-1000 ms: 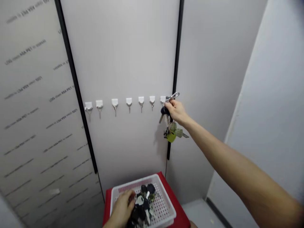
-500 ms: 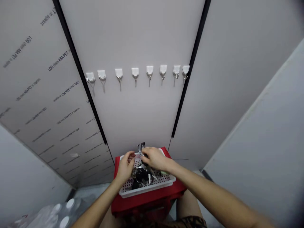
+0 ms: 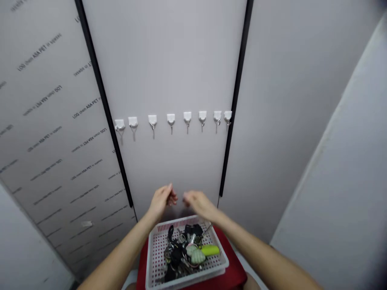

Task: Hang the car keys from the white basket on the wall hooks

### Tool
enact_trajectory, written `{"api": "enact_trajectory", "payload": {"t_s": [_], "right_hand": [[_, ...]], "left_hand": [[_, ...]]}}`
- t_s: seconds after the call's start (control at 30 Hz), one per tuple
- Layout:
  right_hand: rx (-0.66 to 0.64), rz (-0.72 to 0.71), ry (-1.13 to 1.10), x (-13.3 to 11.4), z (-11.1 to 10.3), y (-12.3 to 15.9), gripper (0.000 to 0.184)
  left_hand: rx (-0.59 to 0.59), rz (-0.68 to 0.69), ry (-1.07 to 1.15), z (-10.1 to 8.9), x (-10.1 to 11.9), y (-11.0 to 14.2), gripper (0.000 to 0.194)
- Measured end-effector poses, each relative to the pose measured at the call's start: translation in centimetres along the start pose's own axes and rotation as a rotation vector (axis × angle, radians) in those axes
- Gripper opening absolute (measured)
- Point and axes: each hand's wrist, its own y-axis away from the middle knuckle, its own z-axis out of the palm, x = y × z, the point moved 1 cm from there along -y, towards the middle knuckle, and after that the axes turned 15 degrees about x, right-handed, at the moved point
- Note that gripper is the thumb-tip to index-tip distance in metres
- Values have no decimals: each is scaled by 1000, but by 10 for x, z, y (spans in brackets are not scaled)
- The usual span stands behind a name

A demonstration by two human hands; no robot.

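Observation:
My left hand hovers over the far edge of the white plastic basket, its fingers loosely bent and apart with nothing visible in them. Facing it across a small gap is my right hand; motion blurs its fingertips, and no object shows in it. Below both hands, a heap of keys with black heads and rings lies in the basket. A bright yellow-green fob and a pale green bow-like charm rest on the heap's right side.
A row of several white wall hooks runs across the pale panel, with nothing hanging on them. Black strips border this panel. The basket stands on a red stool between my legs. Printed panelling covers the left wall.
My right hand came down from the rightmost hooks with a bunch of keys to the basket. That bunch, with its green charm, now lies in the basket. Both hands have risen above the far rim.

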Motion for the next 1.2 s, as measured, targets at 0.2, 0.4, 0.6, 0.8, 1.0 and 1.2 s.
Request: {"api": "enact_trajectory", "payload": {"t_s": [0.2, 0.4, 0.6, 0.8, 1.0, 1.2], "right_hand": [[12, 268, -694, -52, -79, -58, 54], [-79, 331, -643, -57, -85, -52, 55], [-89, 340, -419, -39, -56, -42, 56], [-220, 192, 95, 16, -18, 10, 46], [-374, -64, 465, 39, -3, 60, 31], [-499, -87, 759, 32, 2, 69, 38]], "left_hand": [[-469, 9, 220, 71, 97, -8, 57], [-534, -9, 121, 81, 99, -6, 59], [-425, -11, -47, 61, 68, -4, 60], [-233, 104, -494, 18, -33, 8, 40], [-312, 229, -712, -20, -98, 40, 19], [-346, 372, -733, -30, -102, 49, 30]]}}
